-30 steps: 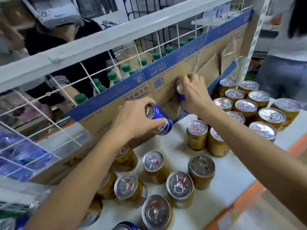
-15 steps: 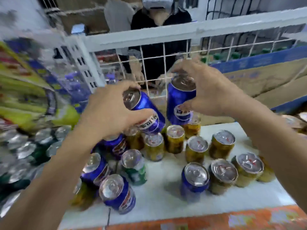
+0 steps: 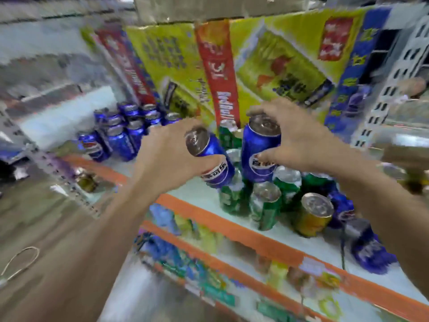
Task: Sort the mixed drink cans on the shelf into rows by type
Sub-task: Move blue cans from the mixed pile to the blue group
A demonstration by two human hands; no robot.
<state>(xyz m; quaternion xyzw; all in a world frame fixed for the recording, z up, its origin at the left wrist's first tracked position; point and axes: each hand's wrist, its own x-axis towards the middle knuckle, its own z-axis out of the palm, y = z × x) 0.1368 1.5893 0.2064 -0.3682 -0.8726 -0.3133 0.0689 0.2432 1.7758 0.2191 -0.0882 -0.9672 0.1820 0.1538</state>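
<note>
L hand [image 3: 167, 156] grips tilted blue can [image 3: 209, 156]; R hand [image 3: 299, 140] upright blue can [image 3: 260, 152]

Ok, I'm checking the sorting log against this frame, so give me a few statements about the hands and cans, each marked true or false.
1. Each hand holds a blue can. True: the left hand grips a tilted blue can, the right hand an upright blue can.
2. A group of blue cans stands at the far left of the shelf. True.
3. The right hand holds a green can. False: its can is blue.
4. The yellow can lies on its side. False: it stands upright.
</note>
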